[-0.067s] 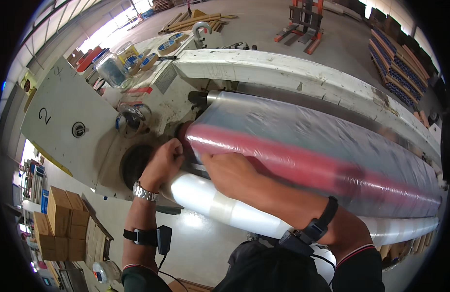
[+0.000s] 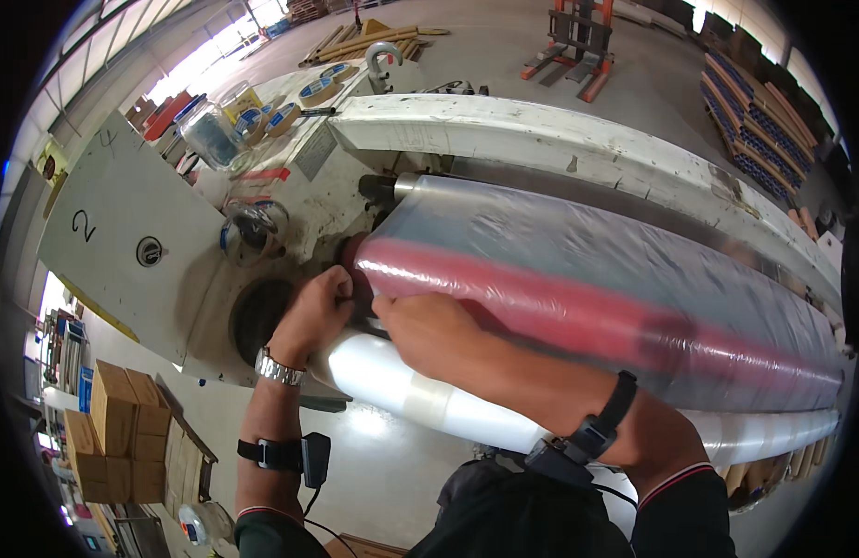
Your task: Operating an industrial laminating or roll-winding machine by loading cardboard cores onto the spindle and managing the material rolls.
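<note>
Now my left hand (image 2: 315, 312) curls closed against the end of the big film-wrapped red roller (image 2: 597, 302); just beside it, my right hand (image 2: 429, 325) presses half-closed on its clear plastic film, gripping nothing that I can make out.

brown cardboard boxes (image 2: 123, 432) stacked lower left

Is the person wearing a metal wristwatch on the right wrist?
No, the metal watch sits on the left wrist; the right wrist carries a black strap.
</note>
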